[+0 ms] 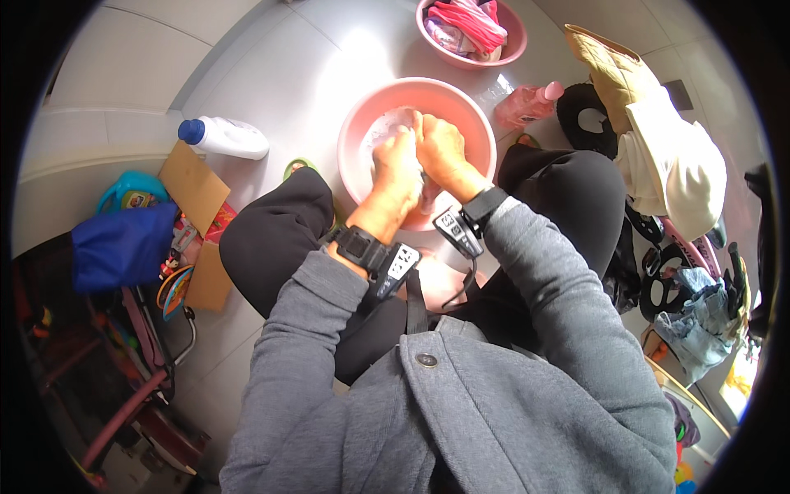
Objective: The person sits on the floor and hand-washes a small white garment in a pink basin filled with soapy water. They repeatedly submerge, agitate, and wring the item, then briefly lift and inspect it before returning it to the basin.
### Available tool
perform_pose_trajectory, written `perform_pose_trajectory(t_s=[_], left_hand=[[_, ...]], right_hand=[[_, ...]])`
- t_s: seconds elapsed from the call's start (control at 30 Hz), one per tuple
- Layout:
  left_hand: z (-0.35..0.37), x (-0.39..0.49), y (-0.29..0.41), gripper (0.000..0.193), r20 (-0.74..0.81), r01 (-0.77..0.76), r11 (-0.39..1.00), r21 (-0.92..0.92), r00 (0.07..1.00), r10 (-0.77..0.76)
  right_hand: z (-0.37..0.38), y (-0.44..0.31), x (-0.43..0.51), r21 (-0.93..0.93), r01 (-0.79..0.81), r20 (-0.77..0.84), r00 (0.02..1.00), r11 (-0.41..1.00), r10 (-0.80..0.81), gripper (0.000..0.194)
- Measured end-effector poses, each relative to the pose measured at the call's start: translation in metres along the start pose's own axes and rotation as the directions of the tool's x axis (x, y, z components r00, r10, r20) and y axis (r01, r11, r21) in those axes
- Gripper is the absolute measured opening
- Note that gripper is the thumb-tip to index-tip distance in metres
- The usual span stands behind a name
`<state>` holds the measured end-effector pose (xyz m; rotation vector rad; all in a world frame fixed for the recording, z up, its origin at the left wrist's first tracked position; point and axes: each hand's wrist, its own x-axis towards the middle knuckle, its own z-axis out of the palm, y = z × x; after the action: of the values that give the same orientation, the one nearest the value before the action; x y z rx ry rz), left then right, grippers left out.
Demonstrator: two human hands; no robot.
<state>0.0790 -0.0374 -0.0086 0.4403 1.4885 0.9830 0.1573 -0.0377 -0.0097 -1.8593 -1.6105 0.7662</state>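
A pink plastic basin (478, 142) with sudsy water stands on the tiled floor between my knees. Above it my left hand (396, 163) and my right hand (441, 148) are close together, both with curled fingers. Some wet, pale cloth seems to be gripped between them, but the hands hide most of it. Beyond, a second pink basin (521, 46) holds pink and red clothes (472, 25). To its lower right stands a pink translucent bottle (524, 106) with a pink cap.
At the left, a white bottle with a blue cap (233, 137) lies near an opened cardboard box (194, 188) of toys and a blue cloth (123, 247). Cream clothing (676, 160) hangs over a wheeled toy at the right, with denim clothing (697, 321) nearer me.
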Motion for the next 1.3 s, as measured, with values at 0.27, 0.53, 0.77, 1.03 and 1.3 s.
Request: perform_pose_trajectory(t_s=[0.27, 0.53, 0.77, 1.03, 1.3], left_hand=[[-0.008, 0.009, -0.011, 0.031, 0.044, 0.122, 0.969, -0.215, 0.992, -0.115], [-0.012, 0.016, -0.018, 0.027, 0.067, 0.093, 0.980, -0.178, 0.994, -0.082], [-0.012, 0.022, -0.024, 0.026, 0.329, 0.212, 0.909, -0.360, 0.940, -0.089], [-0.026, 0.017, -0.001, 0.026, 0.574, 0.196, 0.956, -0.219, 0.818, -0.036], [-0.031, 0.026, -0.003, 0.026, 0.408, 0.099, 0.930, -0.354, 0.911, 0.058]], right_hand=[[0.007, -0.006, -0.004, 0.045, 0.077, -0.027, 0.997, 0.996, -0.076, 0.035], [0.003, -0.007, -0.004, 0.033, 0.079, -0.049, 0.996, 0.996, -0.077, 0.029], [0.009, 0.016, 0.017, 0.079, 0.119, -0.103, 0.989, 0.990, -0.110, 0.031], [0.001, 0.051, 0.047, 0.735, -0.511, 0.446, 0.860, 0.446, 0.249, 0.035], [-0.010, 0.045, 0.029, 0.710, -0.331, 0.520, 0.842, 0.622, -0.145, 0.031]])
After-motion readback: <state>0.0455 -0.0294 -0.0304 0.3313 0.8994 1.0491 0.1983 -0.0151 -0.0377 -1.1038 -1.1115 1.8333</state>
